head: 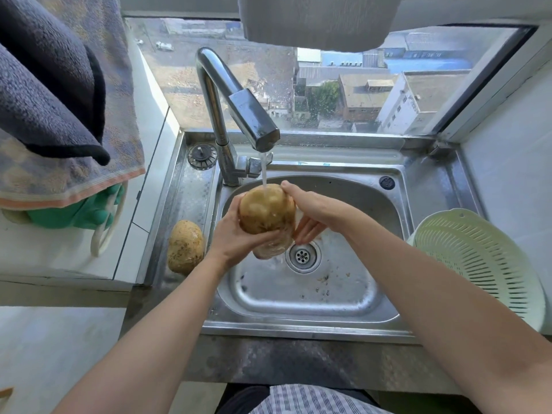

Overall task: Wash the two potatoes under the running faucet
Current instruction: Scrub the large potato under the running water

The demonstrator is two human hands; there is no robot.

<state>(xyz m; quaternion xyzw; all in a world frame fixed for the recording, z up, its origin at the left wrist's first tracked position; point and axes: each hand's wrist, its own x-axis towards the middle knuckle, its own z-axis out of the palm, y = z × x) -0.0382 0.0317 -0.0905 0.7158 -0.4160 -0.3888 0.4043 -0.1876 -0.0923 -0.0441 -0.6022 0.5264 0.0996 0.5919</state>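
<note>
A large wet potato [266, 209] is held above the steel sink [301, 297], directly under the stream of water falling from the chrome faucet [239, 115]. My left hand [236, 234] grips it from below and from the left. My right hand [301, 213] presses against its right side, thumb on top and fingers spread beneath. A second potato [185, 246], speckled with dirt, lies on the sink's left ledge, apart from both hands.
A pale green colander [478, 261] stands on the right of the sink. The drain [302, 256] lies under the hands, with dirt specks near it. Towels [59, 100] hang at the upper left over a green glove [86, 216]. A window is behind the faucet.
</note>
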